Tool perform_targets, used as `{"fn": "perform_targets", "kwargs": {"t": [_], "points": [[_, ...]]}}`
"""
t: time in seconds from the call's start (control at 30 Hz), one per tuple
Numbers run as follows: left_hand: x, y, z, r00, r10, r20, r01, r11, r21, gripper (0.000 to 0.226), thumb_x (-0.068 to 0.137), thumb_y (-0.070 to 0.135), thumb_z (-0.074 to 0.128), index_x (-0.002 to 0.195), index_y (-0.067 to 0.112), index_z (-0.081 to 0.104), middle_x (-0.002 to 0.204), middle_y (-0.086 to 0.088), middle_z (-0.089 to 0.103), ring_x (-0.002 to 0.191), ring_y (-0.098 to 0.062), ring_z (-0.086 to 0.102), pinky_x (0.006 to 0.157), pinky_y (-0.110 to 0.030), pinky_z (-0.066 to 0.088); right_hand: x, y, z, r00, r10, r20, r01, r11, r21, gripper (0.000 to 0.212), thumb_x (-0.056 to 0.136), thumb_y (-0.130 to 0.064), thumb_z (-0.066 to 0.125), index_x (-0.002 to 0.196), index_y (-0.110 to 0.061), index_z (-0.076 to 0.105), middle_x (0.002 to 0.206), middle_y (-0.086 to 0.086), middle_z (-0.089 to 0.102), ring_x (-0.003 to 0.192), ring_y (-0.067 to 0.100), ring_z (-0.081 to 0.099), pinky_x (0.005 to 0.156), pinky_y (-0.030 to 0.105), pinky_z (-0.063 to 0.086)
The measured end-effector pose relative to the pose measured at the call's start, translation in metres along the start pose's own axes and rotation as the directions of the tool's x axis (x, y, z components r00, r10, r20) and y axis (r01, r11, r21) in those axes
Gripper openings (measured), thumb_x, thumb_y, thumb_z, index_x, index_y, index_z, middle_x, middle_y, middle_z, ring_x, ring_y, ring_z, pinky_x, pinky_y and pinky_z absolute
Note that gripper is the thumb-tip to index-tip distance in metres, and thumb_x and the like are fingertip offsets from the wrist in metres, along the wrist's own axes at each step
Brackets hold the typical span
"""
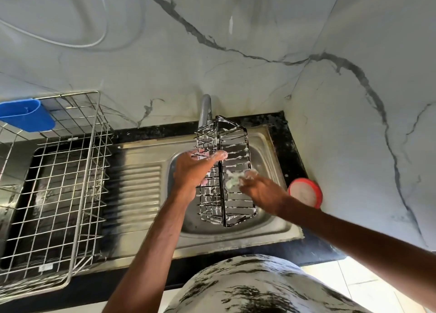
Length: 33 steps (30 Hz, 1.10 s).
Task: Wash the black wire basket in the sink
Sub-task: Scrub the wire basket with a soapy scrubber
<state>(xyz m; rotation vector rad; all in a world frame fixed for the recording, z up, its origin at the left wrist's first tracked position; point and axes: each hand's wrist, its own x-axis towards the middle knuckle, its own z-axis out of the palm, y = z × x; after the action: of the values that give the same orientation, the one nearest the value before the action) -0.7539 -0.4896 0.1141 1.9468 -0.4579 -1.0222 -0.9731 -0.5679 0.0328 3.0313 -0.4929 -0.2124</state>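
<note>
A black wire basket [236,147], streaked with white soap foam, stands on end above the steel sink [271,220]. My left hand [193,168] grips its left side, thumb over the wires near the middle. My right hand [262,190] holds a soapy pale-green scrubber [232,179] against the basket's right face. The grey tap [204,110] rises just behind the basket's top; no running water is visible.
A steel wire dish rack [70,190] stands on the left, with a blue plastic holder [26,115] hung on its far corner. The ribbed drainboard [139,194] lies between rack and sink. A red-rimmed round tub [305,192] sits at the right against the marble wall.
</note>
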Motion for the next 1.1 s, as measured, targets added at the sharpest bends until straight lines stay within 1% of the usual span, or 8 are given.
{"fn": "perform_targets", "kwargs": {"t": [0.13, 0.3, 0.5, 0.57, 0.67, 0.83, 1.0, 1.1], "points": [[0.004, -0.001, -0.002, 1.0, 0.021, -0.014, -0.022, 1.0, -0.012, 0.045, 0.06, 0.054, 0.096, 0.08, 0.031, 0.063, 0.084, 0.006, 0.069, 0.082, -0.011, 0.07, 0.071, -0.044, 0.066, -0.01, -0.012, -0.008, 0.982, -0.173, 0.075, 0.17, 0.985, 0.041, 0.024, 0.074, -0.019, 0.08, 0.097, -0.026, 0.079, 0.11, 0.008, 0.073, 0.102, 0.024, 0.072, 0.077, 0.03, 0.062], [0.004, 0.001, -0.002, 0.999, 0.044, -0.004, -0.044, 0.998, 0.042, 0.074, 0.043, 0.074, 0.093, 0.1, 0.03, 0.073, 0.094, 0.011, 0.077, 0.089, -0.007, 0.073, 0.067, -0.039, 0.066, 0.02, 0.027, -0.031, 0.995, 0.07, -0.07, -0.053, 0.975, 0.217, 0.029, 0.1, -0.017, 0.048, 0.116, -0.008, 0.07, 0.12, 0.022, 0.063, 0.113, 0.031, 0.063, 0.101, 0.048, 0.054], [-0.004, 0.003, 0.002, 0.996, 0.042, 0.074, -0.044, 0.999, 0.029, 0.083, 0.034, 0.078, 0.092, 0.097, 0.027, 0.075, 0.093, 0.011, 0.08, 0.096, -0.01, 0.074, 0.075, -0.043, 0.065, 0.066, 0.076, -0.046, 0.988, 0.136, -0.068, -0.14, 0.988, -0.06, 0.073, 0.089, -0.041, 0.012, 0.135, -0.01, 0.06, 0.15, 0.018, 0.047, 0.14, 0.034, 0.039, 0.118, 0.046, 0.031], [-0.01, 0.002, 0.003, 0.993, 0.038, 0.11, -0.039, 0.999, 0.005, 0.073, 0.048, 0.065, 0.095, 0.105, 0.025, 0.073, 0.101, 0.007, 0.079, 0.099, -0.01, 0.072, 0.078, -0.042, 0.064, 0.068, 0.075, -0.042, 0.983, 0.181, -0.014, -0.181, 0.976, -0.12, 0.046, 0.1, -0.027, 0.035, 0.137, -0.011, 0.055, 0.151, 0.018, 0.046, 0.141, 0.036, 0.039, 0.113, 0.049, 0.038], [-0.014, -0.002, 0.003, 0.994, 0.036, 0.106, -0.031, 0.998, -0.047, 0.081, 0.05, 0.063, 0.095, 0.115, 0.019, 0.072, 0.109, 0.001, 0.077, 0.101, -0.01, 0.07, 0.068, -0.037, 0.065, 0.056, 0.051, -0.033, 0.993, 0.115, -0.02, -0.117, 0.976, -0.185, 0.043, 0.099, -0.008, 0.054, 0.142, -0.011, 0.05, 0.148, 0.018, 0.05, 0.142, 0.037, 0.04, 0.112, 0.05, 0.042], [-0.014, -0.007, -0.001, 0.997, 0.033, 0.069, -0.028, 0.997, -0.067, 0.028, 0.074, 0.039, 0.092, 0.09, 0.023, 0.076, 0.088, 0.007, 0.079, 0.092, -0.01, 0.072, 0.074, -0.046, 0.066, 0.01, 0.004, 0.004, 0.999, 0.024, -0.033, -0.025, 0.999, -0.033, 0.04, 0.097, -0.001, 0.054, 0.136, -0.01, 0.054, 0.144, 0.018, 0.054, 0.141, 0.037, 0.043, 0.114, 0.054, 0.04], [-0.007, -0.007, -0.005, 0.999, 0.05, 0.004, -0.049, 0.995, -0.088, 0.081, 0.048, 0.063, 0.097, 0.114, 0.024, 0.072, 0.108, 0.004, 0.074, 0.096, -0.016, 0.074, 0.065, -0.04, 0.066, -0.02, -0.009, 0.01, 0.992, -0.018, 0.125, -0.025, 0.943, 0.332, 0.042, 0.088, 0.003, 0.06, 0.125, -0.016, 0.069, 0.133, 0.016, 0.059, 0.119, 0.028, 0.06, 0.097, 0.041, 0.055], [-0.012, -0.005, -0.002, 0.998, 0.058, 0.031, -0.056, 0.997, -0.062, 0.052, 0.057, 0.052, 0.098, 0.096, 0.032, 0.069, 0.096, 0.009, 0.072, 0.094, -0.016, 0.074, 0.069, -0.043, 0.066, -0.015, 0.0, -0.005, 0.969, -0.019, 0.246, -0.112, 0.854, 0.508, 0.042, 0.085, 0.012, 0.059, 0.117, -0.011, 0.075, 0.119, 0.011, 0.072, 0.105, 0.02, 0.069, 0.095, 0.035, 0.054]]}}
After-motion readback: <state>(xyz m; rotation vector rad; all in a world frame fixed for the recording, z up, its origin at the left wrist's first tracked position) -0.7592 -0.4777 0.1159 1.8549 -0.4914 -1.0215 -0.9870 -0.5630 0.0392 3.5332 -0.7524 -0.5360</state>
